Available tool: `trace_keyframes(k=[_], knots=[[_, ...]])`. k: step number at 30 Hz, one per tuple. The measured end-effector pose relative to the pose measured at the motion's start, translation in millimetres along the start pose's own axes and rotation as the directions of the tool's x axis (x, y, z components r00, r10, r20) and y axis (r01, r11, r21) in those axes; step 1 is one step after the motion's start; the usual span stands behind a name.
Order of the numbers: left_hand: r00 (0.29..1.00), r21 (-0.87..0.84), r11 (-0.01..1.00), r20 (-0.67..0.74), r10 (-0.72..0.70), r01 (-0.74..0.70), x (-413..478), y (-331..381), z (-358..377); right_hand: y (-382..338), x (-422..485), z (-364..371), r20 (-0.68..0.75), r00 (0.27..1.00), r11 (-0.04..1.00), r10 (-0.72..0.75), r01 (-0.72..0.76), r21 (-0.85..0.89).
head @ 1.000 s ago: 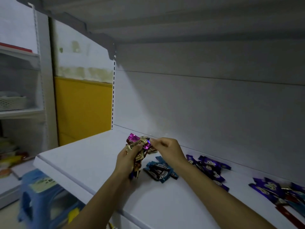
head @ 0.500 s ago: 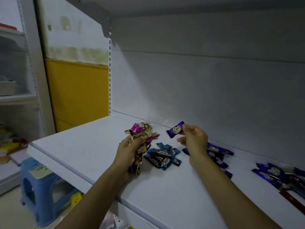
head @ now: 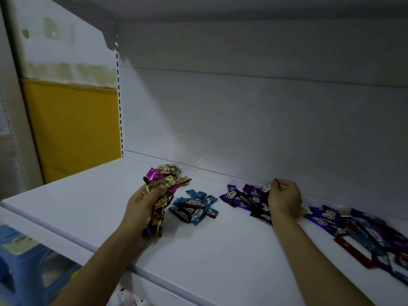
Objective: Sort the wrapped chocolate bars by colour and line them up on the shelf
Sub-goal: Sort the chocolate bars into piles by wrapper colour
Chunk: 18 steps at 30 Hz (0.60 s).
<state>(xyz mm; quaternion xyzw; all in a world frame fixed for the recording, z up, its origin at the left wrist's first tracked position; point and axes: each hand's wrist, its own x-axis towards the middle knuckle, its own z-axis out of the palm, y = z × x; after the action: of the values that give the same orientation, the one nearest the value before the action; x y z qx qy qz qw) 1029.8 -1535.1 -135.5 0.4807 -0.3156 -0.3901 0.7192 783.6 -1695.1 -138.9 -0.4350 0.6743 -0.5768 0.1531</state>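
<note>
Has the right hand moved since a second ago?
Yes. The right hand went rightward, from above the blue pile to the purple pile.

This looks like a small shop; the white metal shelf [head: 66, 208] has a flat back panel [head: 242, 118] and a slotted upright [head: 119, 102] of the kind used for retail display; a second shelf [head: 242, 7] hangs close overhead; many wrapped chocolate bars [head: 364, 230] of one brand lie on the lower one in a blue pile [head: 194, 208] and a purple pile [head: 245, 197]; a blue plastic stool [head: 26, 268] stands on the floor below.
</note>
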Motion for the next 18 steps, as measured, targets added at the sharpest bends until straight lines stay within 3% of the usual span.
trace_keyframes(k=[3,6,9,11,13,15,17,18], knots=[[1.0,0.005,1.0,-0.018,-0.003,0.003,0.6,0.1,-0.1,4.3,-5.9,1.4,0.023,0.994,0.984,-0.104,0.107,-0.141],[1.0,0.001,1.0,-0.011,-0.002,0.002,0.2,0.1,0.5,-4.0,-23.6,6.0,0.029,0.94,0.931,-0.34,0.34,-0.129],[1.0,-0.028,1.0,0.014,0.004,-0.004,-1.8,1.3,1.6,-19.3,-59.8,17.1,0.147,0.724,0.719,-0.674,0.689,-0.091],[1.0,-0.028,1.0,0.015,0.005,-0.004,-3.0,1.9,2.3,-34.0,-88.1,21.0,0.231,0.548,0.573,-0.804,0.818,0.053],[0.999,-0.015,1.0,0.024,0.027,-0.027,-3.5,1.7,2.7,-48.8,-112.5,21.8,0.314,0.451,0.53,-0.835,0.812,0.245],[0.997,-0.02,0.998,0.046,0.063,-0.062,-4.2,1.6,2.8,-62.9,-128.7,24.4,0.496,0.448,0.659,-0.743,0.618,0.429],[0.992,-0.042,0.995,0.078,0.095,-0.092,-5.6,1.8,2.3,-75.4,-137.0,28.9,0.675,0.412,0.789,-0.612,0.378,0.484],[0.99,-0.05,0.993,0.09,0.106,-0.102,-5.9,1.9,2.2,-79.9,-137.8,31.6,0.7,0.406,0.809,-0.588,0.315,0.496]])
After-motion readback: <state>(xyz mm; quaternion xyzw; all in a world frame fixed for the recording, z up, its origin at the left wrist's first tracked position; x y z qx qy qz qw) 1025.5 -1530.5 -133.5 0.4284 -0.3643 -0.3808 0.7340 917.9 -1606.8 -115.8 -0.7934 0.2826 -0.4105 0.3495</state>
